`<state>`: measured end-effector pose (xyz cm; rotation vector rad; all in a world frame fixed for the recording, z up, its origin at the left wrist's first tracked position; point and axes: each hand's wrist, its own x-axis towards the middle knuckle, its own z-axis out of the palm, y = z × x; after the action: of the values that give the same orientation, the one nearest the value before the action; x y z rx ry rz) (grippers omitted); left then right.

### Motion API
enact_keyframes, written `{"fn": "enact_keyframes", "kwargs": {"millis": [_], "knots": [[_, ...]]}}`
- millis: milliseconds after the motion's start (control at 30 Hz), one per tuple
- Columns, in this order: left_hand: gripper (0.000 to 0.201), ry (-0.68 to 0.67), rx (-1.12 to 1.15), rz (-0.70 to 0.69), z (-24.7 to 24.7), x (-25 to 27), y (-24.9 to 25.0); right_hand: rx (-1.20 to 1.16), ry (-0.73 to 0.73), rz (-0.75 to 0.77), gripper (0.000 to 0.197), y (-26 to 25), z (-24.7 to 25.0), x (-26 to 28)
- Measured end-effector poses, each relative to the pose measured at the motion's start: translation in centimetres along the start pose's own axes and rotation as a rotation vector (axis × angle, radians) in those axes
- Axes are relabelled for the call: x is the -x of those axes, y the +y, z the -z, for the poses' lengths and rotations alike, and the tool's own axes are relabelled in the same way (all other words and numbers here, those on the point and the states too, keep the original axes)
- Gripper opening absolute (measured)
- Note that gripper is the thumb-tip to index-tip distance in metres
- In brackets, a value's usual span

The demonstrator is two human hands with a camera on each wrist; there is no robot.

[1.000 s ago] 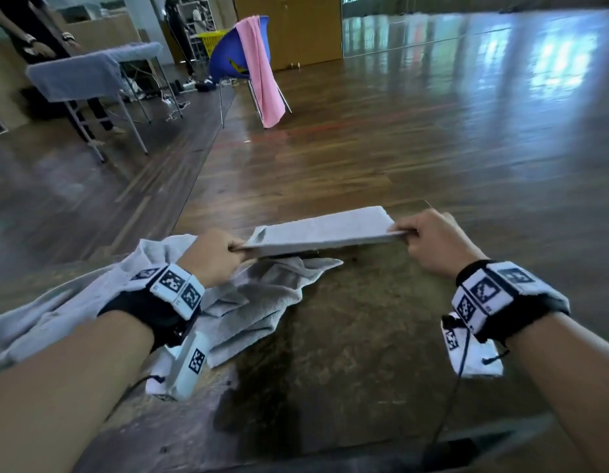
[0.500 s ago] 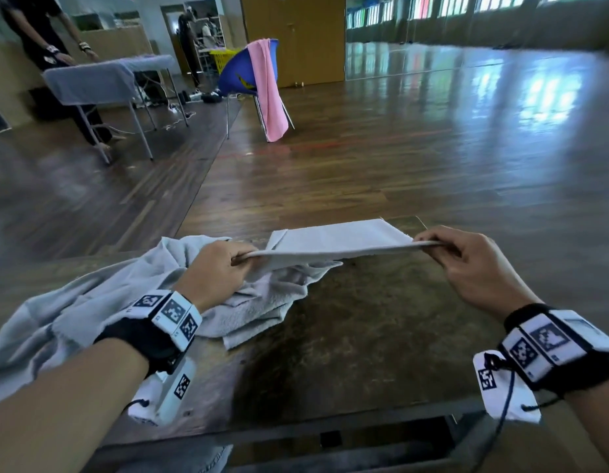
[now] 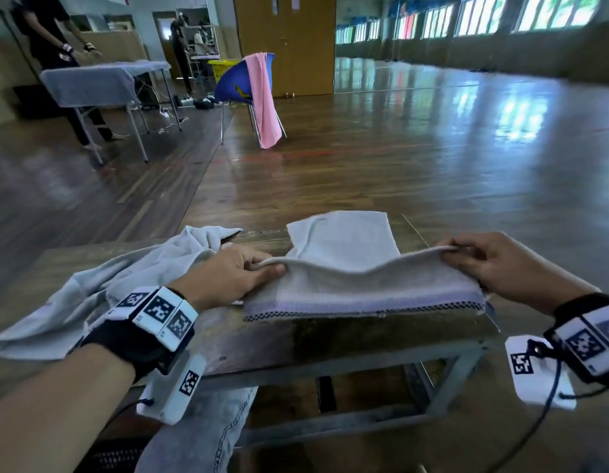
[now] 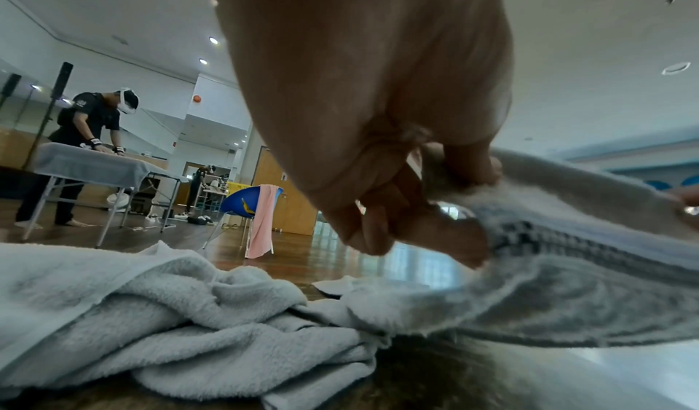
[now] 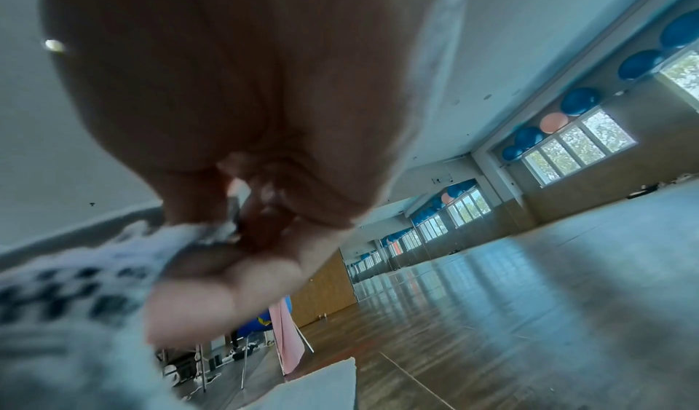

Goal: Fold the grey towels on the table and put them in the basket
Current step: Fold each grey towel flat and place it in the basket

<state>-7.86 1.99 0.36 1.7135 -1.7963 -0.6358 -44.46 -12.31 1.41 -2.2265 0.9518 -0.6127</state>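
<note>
We risk the grey towel (image 3: pixel 361 278) sagging and skewing its fold if either pinch slips. Our left hand (image 3: pixel 228 274) at 9 o'clock and right hand (image 3: pixel 497 264) at 3 o'clock each pinch its raised edge, thumb against curled fingers, over the table (image 3: pixel 330 343); the crumpled towel (image 3: pixel 101 288) lies at 9 o'clock

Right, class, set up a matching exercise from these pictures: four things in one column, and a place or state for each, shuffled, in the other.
1. held towel
2. crumpled towel
3. pink towel
4. left hand

A. draped over the blue chair
B. heaped on the table
C. stretched between both hands
D. pinching a towel edge

Pairs: 1-C, 2-B, 3-A, 4-D
</note>
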Motion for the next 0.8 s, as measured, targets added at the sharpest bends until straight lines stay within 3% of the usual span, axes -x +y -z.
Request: {"fn": "enact_keyframes", "kwargs": {"millis": [100,167,233,367,500,700,800], "knots": [[0.047,-0.140,0.134,0.063,-0.5,1.8,1.0,0.013,-0.166,-0.090,0.015,-0.6,0.4,1.3],[0.049,-0.210,0.201,0.077,-1.2,2.4,1.1,0.029,-0.201,-0.129,0.015,-0.8,0.3,1.6],[0.054,-0.199,0.201,0.083,-1.9,2.6,0.9,0.057,-0.199,-0.160,0.016,-0.7,-0.2,1.6],[0.058,-0.105,0.258,0.117,-2.8,1.7,-0.7,0.086,-0.185,-0.186,0.018,0.2,-0.8,0.7],[0.049,0.071,0.209,0.119,-2.6,-1.6,-2.0,0.055,0.011,-0.177,0.017,2.1,-1.1,-1.7],[0.044,0.348,-0.009,0.162,-0.4,-11.9,-4.1,0.149,0.248,-0.205,0.025,5.2,-2.8,-9.4],[0.039,0.426,-0.169,0.131,0.2,-17.4,-5.7,0.259,0.294,-0.230,0.024,7.3,-3.3,-14.7]]}}
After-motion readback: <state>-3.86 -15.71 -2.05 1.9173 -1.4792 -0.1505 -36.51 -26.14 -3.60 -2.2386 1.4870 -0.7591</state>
